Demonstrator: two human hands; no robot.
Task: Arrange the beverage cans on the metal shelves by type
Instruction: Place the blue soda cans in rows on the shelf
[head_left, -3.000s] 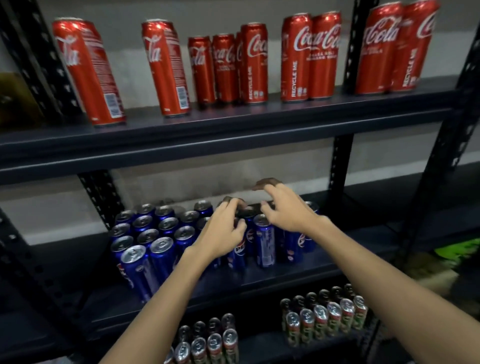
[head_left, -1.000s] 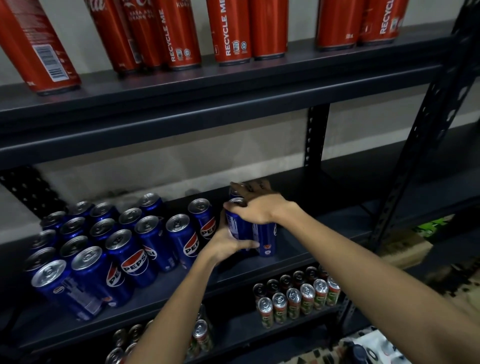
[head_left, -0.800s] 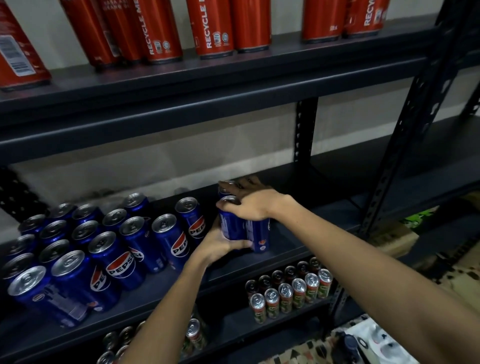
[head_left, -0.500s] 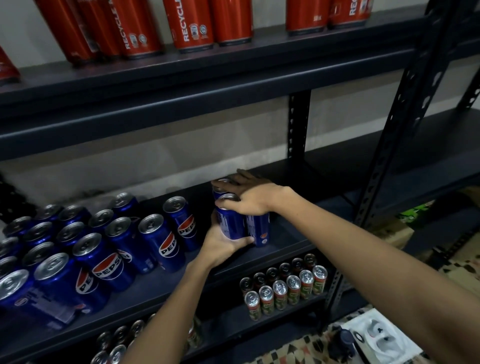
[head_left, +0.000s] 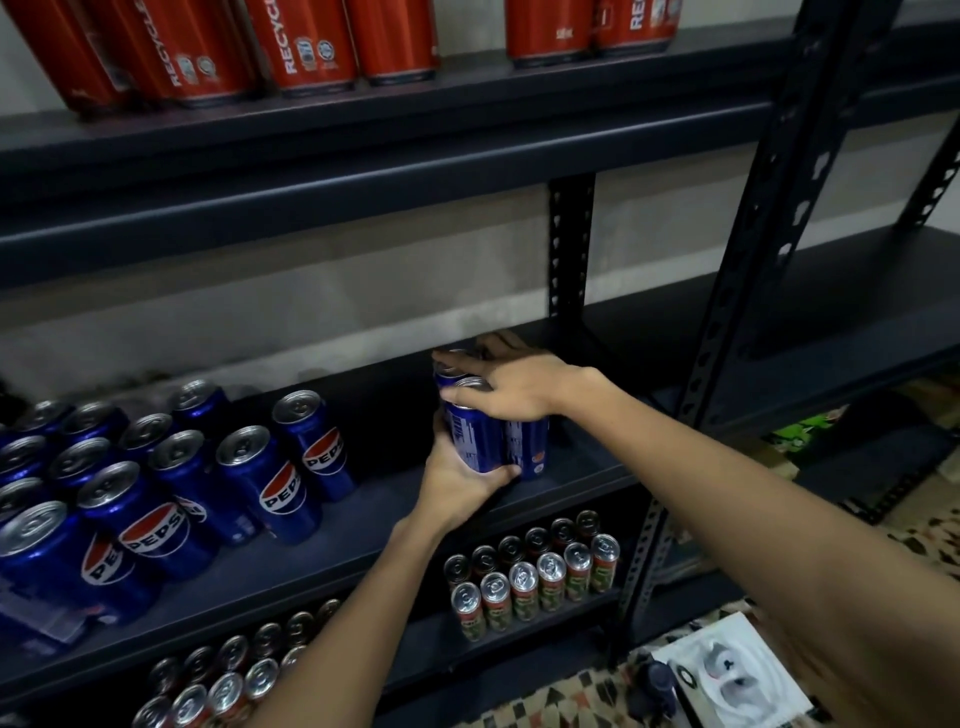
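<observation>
"PEPSI" is printed on the blue cans grouped to the left of the gripped cluster on the same shelf. "RECYCLE", partly cut off, is read on the red cans standing on the shelf above the grip.

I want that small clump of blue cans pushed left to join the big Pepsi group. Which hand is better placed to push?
The right hand. It lies over the clump of blue cans from their right side, away from the Pepsi group; the left hand sits in the path.
</observation>
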